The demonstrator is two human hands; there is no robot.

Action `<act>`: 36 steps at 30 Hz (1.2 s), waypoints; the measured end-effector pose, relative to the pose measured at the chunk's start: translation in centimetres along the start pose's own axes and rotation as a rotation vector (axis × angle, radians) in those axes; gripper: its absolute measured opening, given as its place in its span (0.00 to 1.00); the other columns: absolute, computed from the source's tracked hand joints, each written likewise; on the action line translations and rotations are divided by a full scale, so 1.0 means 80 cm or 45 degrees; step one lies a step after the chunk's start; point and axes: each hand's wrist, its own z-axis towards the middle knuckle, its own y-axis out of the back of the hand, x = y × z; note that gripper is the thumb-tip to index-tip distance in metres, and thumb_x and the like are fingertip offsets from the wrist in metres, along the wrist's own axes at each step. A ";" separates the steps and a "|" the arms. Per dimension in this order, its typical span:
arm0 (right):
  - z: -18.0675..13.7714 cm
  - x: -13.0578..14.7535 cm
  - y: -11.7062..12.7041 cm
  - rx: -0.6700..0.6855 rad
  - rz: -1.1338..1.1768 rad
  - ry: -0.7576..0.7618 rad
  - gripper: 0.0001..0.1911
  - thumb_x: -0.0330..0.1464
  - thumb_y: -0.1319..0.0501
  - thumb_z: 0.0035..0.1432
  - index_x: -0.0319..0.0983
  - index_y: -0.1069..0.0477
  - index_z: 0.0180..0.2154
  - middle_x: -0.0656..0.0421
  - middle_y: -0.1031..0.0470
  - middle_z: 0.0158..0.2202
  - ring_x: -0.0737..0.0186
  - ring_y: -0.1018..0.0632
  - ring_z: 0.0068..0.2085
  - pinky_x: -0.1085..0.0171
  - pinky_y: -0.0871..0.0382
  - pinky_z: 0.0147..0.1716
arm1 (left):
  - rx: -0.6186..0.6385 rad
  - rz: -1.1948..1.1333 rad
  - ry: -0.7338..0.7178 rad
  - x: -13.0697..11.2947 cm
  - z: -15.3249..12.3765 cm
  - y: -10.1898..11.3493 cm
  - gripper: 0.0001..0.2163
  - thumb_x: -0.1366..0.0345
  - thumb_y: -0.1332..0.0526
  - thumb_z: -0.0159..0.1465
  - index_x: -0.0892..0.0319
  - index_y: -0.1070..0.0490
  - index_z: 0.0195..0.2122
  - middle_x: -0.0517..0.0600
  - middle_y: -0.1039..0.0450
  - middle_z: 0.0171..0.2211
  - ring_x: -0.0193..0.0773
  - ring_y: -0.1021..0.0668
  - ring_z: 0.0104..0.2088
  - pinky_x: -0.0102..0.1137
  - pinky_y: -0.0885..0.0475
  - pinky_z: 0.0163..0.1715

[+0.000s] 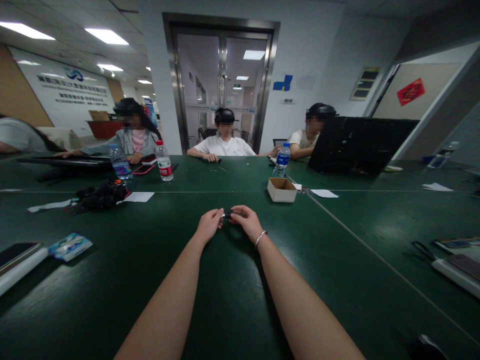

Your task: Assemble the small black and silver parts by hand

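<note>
Both my hands meet over the green table (150, 300), in the middle of the view. Between them is a small, dark, stick-like piece with a silver part (226, 215); its exact kind is too small to make out. My left hand (210, 224) pinches its silver end with thumb and fingers. From the other side, my right hand (245, 220), with a bracelet (260, 238) at the wrist, grips the dark end. The fingers hide part of the piece at both ends.
Ahead right are an open cardboard box (282, 192), a water bottle (282, 161) and a monitor (356, 145). Ahead left lie a black cable bundle (99, 196) and two bottles (164, 162). A blue packet (70, 246) lies left. Several people sit across the table.
</note>
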 end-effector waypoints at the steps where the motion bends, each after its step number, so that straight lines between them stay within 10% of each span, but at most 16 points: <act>1: 0.000 0.000 0.000 0.002 -0.012 0.001 0.15 0.31 0.34 0.39 0.37 0.30 0.34 0.61 0.29 0.31 0.66 0.23 0.28 0.60 0.26 0.36 | -0.007 0.006 0.019 0.001 0.000 0.000 0.22 0.44 0.50 0.57 0.61 0.32 0.27 0.49 0.31 0.25 0.34 0.28 0.24 0.29 0.32 0.25; 36: 0.002 -0.005 -0.003 -0.079 -0.009 0.037 0.17 0.34 0.33 0.38 0.38 0.30 0.34 0.61 0.29 0.30 0.65 0.24 0.30 0.58 0.27 0.39 | -0.017 -0.038 -0.058 0.011 0.006 -0.003 0.19 0.48 0.49 0.59 0.61 0.33 0.31 0.49 0.31 0.27 0.32 0.27 0.24 0.28 0.29 0.25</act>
